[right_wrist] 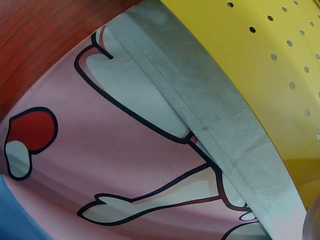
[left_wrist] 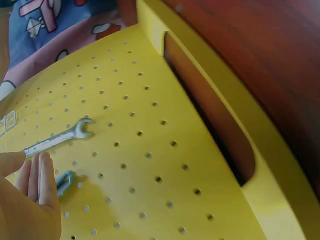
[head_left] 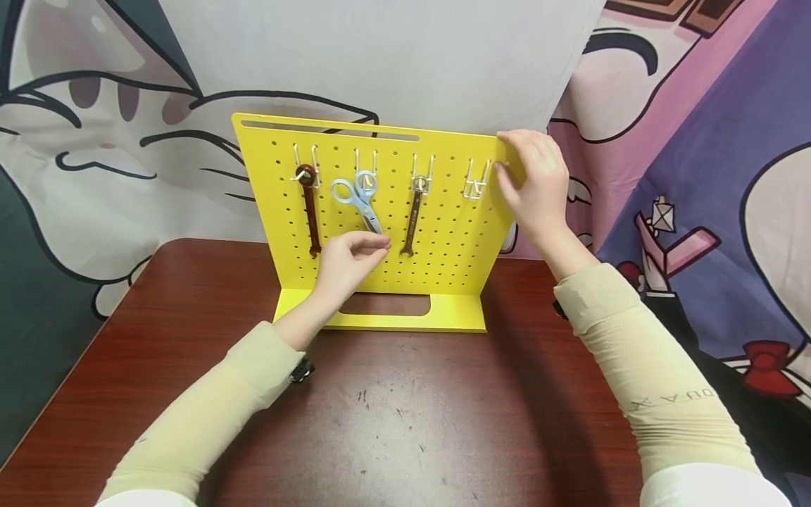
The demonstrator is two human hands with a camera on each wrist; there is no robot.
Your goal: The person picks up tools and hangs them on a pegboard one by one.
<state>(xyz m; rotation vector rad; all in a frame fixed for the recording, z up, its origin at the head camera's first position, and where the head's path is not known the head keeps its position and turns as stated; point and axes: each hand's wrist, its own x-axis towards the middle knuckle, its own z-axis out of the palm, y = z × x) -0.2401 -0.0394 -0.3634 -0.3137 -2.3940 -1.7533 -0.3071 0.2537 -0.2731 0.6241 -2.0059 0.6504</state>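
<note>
A yellow pegboard [head_left: 443,246] stands upright on the table. Light-blue scissors [head_left: 362,201] hang on one of its white hooks, between a ratchet-headed wrench [head_left: 311,215] on the left and a combination wrench [head_left: 413,218] on the right. My left hand [head_left: 348,264] is in front of the board, just below the scissors, its fingers fairly straight and holding nothing. In the left wrist view the scissors' tip [left_wrist: 65,182] shows behind those fingers. My right hand [head_left: 541,183] grips the board's upper right corner, thumb on the front face.
A fourth white hook [head_left: 474,187] is near the board's right side. The board's base [head_left: 457,313] sits on a dark red-brown table [head_left: 405,408]. Printed cartoon cloth [head_left: 108,148] and a pale panel [head_left: 393,63] stand behind it.
</note>
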